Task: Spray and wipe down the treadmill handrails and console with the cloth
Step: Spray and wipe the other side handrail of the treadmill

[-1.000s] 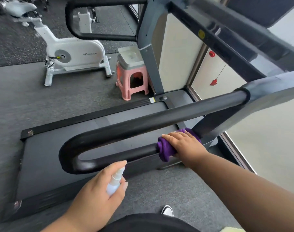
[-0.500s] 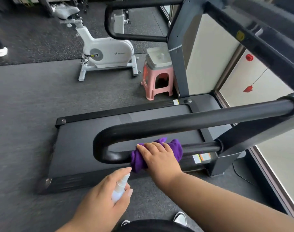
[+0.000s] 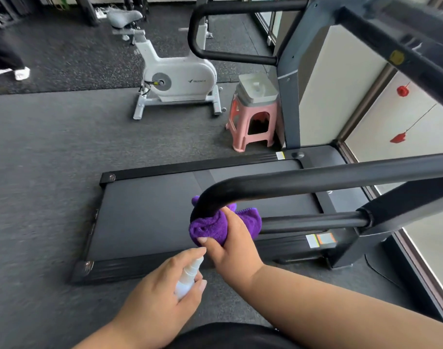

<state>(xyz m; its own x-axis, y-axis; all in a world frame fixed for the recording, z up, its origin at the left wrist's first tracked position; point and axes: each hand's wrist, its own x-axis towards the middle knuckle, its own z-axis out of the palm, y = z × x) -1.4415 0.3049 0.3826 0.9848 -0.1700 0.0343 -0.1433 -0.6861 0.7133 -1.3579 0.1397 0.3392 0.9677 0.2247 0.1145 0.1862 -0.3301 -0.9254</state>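
Right hand point(image 3: 231, 244) clamps the purple cloth point(image 3: 215, 226) around the near handrail point(image 3: 316, 178) at its curved end, wrapping it for full contact; left hand point(image 3: 162, 295) grips the spray bottle point(image 3: 187, 278), ready.

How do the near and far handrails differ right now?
The near handrail has the purple cloth wrapped at its curved end, gripped by the right hand; the far handrail is bare and untouched. The near one looks larger, being closer. Both are black looped bars.
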